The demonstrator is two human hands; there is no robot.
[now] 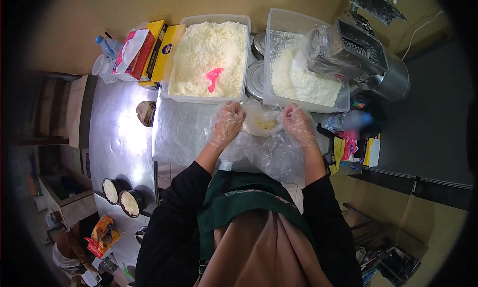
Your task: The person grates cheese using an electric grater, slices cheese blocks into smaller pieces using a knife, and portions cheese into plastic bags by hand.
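Note:
Both hands wear clear plastic gloves at the front of the metal table. My left hand (229, 123) has its fingers closed on the left side of a clear plastic bag (280, 155). Across from it, my right hand (298, 123) pinches the bag's other side. Between the hands, a small pale mass (265, 123) shows in the bag's opening. Just beyond my left hand stands a plastic bin (166, 83) of white shredded food with a pink scoop (214, 79) on top. A second bin (343, 102) of shredded food lies beyond my right hand.
A grating machine (356, 48) overhangs the right bin. Yellow boxes (167, 50) and a red pack (133, 53) stand at the back left. A crumpled brown cloth (146, 113) lies on the table (117, 132). Two round pans (130, 203) sit lower left, near another person (74, 244).

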